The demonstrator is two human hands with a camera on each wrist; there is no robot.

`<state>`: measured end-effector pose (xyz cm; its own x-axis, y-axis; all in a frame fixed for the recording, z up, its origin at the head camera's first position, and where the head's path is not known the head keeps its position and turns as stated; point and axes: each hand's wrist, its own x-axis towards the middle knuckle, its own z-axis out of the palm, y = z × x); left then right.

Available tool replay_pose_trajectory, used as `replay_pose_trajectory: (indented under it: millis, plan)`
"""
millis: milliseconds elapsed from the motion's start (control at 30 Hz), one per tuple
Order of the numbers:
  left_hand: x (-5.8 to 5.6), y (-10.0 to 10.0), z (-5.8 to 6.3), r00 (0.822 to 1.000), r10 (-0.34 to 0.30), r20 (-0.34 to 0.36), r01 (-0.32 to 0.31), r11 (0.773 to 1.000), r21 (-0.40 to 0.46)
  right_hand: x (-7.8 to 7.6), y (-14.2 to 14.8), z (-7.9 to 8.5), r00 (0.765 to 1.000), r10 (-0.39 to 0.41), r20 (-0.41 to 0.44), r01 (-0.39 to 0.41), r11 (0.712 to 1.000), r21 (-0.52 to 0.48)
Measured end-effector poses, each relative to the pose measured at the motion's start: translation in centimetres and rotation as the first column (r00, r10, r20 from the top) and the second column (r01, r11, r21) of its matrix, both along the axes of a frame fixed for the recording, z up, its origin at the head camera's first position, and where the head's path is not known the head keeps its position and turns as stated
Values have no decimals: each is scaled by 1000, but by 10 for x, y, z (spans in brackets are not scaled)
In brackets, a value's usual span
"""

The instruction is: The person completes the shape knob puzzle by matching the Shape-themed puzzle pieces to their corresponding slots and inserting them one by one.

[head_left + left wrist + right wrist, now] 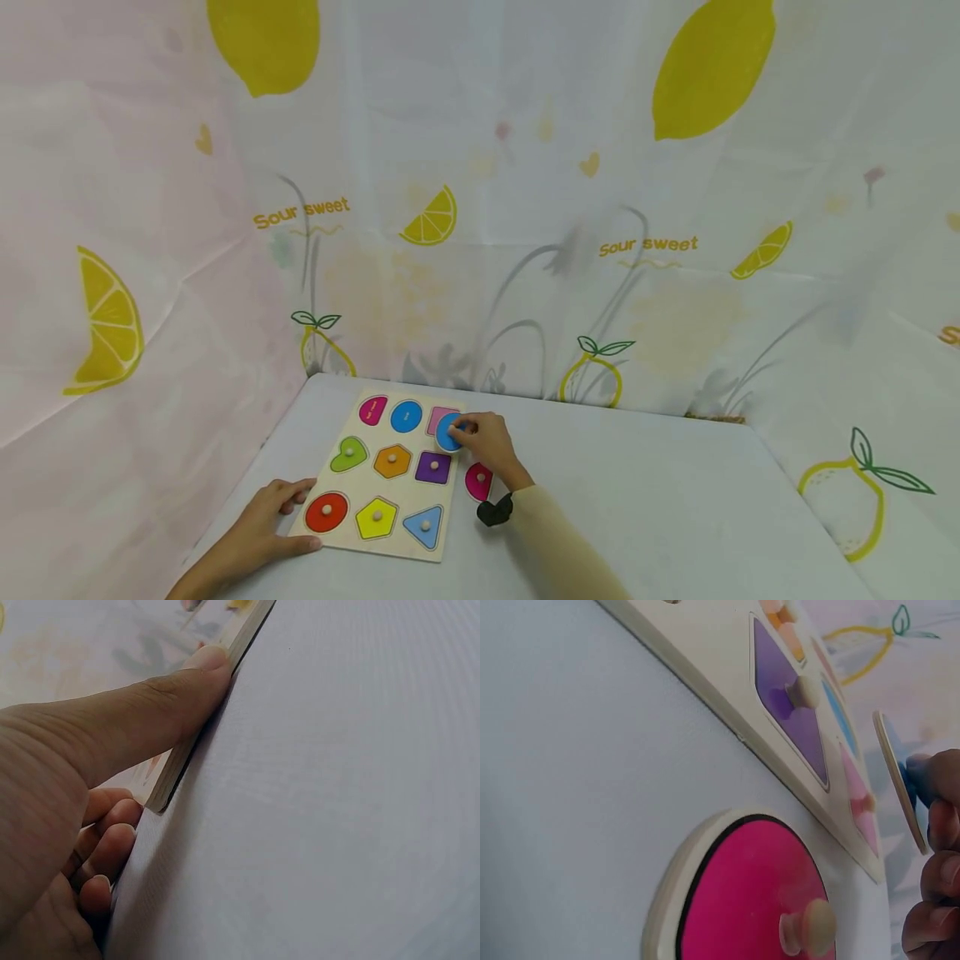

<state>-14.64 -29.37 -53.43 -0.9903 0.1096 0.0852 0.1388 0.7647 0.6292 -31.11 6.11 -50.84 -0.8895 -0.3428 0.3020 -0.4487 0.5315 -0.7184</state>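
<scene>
A wooden shape puzzle board [352,533] lies on the white table. My left hand [262,525] holds its near left corner, the thumb [165,705] along the near edge and the other fingers at the left side. With fingertips at its knob, my right hand [491,446] pinches a blue rounded piece [446,437], tilted above the board's far right corner. It partly covers a pink shape [437,416] in the head view. Knobbed pieces fill the middle and near rows, among them a purple square [780,697]. Bare magenta [372,410] and blue [406,416] spaces show in the far row.
A magenta knobbed piece [742,892] lies on the table [637,500] just right of the board, beside my right wrist. Lemon-printed cloth walls [480,292] rise behind the table and at its sides.
</scene>
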Motion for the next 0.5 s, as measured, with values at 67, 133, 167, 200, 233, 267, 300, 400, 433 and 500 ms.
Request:
replay_pose_trajectory:
  millis: [67,133,167,200,233,267,300,400,433,500]
  plan:
    - [0,0,-1,1000,-6,-12,6,1000,-3,0,-5,0,1000,8,-3,-8,1000,-5]
    - [0,0,-1,1000,2,-8,-2,1000,-1,-1,-9,0,1000,19,-11,-19,1000,-2]
    - [0,0,-1,1000,1,-5,-1,1000,-2,-1,-11,1,1000,21,-9,-21,1000,-1]
    - [0,0,-1,1000,0,-6,0,1000,-3,-2,-14,1,1000,25,-11,-25,1000,0]
    - [0,0,-1,1000,5,0,-5,1000,2,-2,-16,2,1000,28,-8,-28,1000,0]
    - [0,0,-1,1000,12,9,-12,1000,7,-2,-18,2,999,31,-6,-31,1000,-2]
    - [0,0,-1,1000,14,13,-14,1000,9,-3,-20,2,999,33,-6,-33,999,-3]
    - [0,0,-1,999,16,29,-16,1000,17,-4,-24,1,999,36,-3,-36,999,-11]
    - [0,0,-1,999,23,41,-24,999,23,-4,-26,1,999,36,1,-36,999,-11]
    - [0,0,0,999,20,45,-21,1000,21,-5,-29,0,999,34,10,-34,999,-5]
